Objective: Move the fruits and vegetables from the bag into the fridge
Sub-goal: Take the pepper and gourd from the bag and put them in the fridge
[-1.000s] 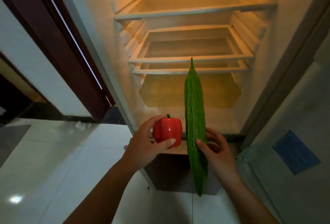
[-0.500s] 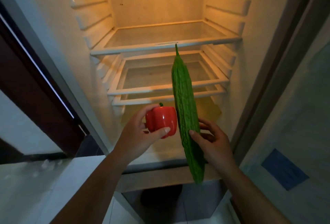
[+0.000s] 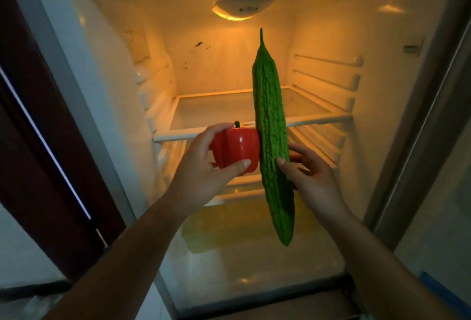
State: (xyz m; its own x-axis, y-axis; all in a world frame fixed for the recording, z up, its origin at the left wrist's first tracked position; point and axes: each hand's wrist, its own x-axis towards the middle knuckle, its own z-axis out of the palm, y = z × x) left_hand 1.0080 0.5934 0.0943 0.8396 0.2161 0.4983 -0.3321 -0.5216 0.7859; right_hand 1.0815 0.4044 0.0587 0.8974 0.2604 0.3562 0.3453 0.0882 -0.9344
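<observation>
I stand before an open fridge lit yellow inside. My left hand [image 3: 204, 174] grips a red bell pepper [image 3: 235, 149] with a short green stem, held level with the front edge of the top glass shelf [image 3: 229, 113]. My right hand [image 3: 313, 182] holds a long, bumpy green bitter gourd [image 3: 271, 136] upright by its middle, its pointed tip up. The gourd touches the pepper's right side. Both are in front of the shelves, outside the compartment. The bag is out of view.
Below the top shelf are lower shelves [image 3: 244, 187] and a clear crisper drawer [image 3: 229, 230]. An interior lamp [image 3: 242, 8] glows at the top. Shelf rails [image 3: 328, 75] line the right wall. A dark wooden door frame [image 3: 38, 141] stands left; the fridge door [image 3: 438, 166] is right.
My view has tilted up, so the fridge's top and lamp now show. Both hands have risen with the pepper and gourd from the bottom of the fridge to the top shelf's height.
</observation>
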